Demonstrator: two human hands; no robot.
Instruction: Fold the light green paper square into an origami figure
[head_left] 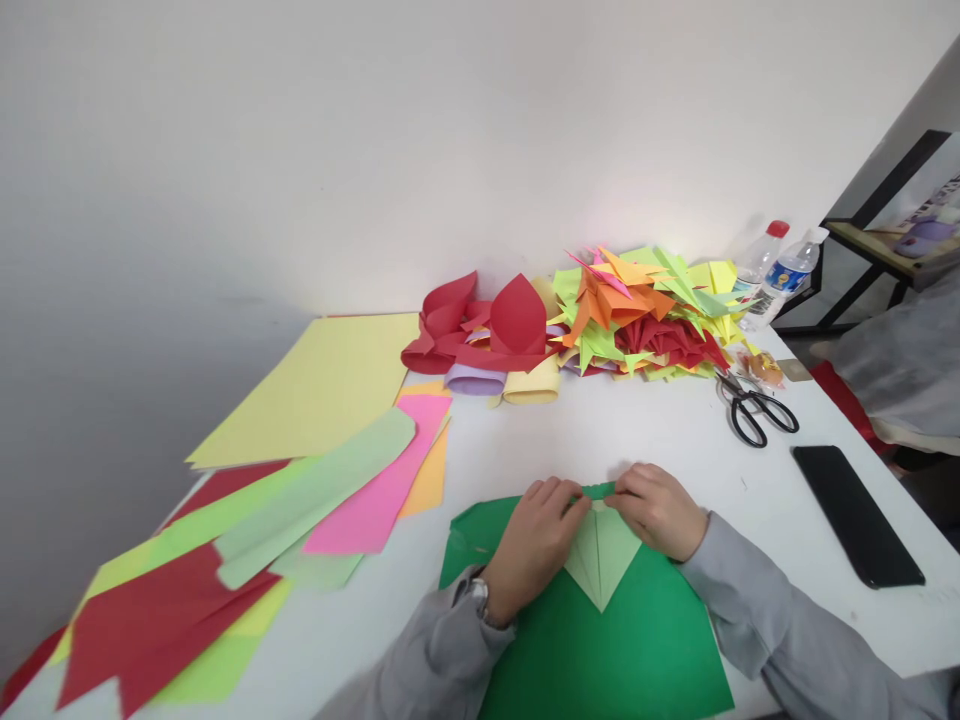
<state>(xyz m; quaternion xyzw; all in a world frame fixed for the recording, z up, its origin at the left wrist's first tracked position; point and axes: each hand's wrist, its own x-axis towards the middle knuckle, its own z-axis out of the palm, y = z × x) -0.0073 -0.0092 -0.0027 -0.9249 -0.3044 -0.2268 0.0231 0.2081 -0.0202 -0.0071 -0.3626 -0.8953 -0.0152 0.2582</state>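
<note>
A piece of light green folded paper lies on a large dark green sheet, its point toward me and a crease down its middle. My left hand is closed at its upper left corner, thumb and fingers pinching the top edge. On the upper right corner, my right hand pinches the paper the same way. Both hands rest near the far edge of the green sheet. Some of the folded paper's top edge is hidden under the fingers.
Loose coloured paper strips and large yellow sheets lie at left. Rolled red paper and a heap of folded paper shapes stand along the wall. At right are scissors, a black phone and plastic bottles.
</note>
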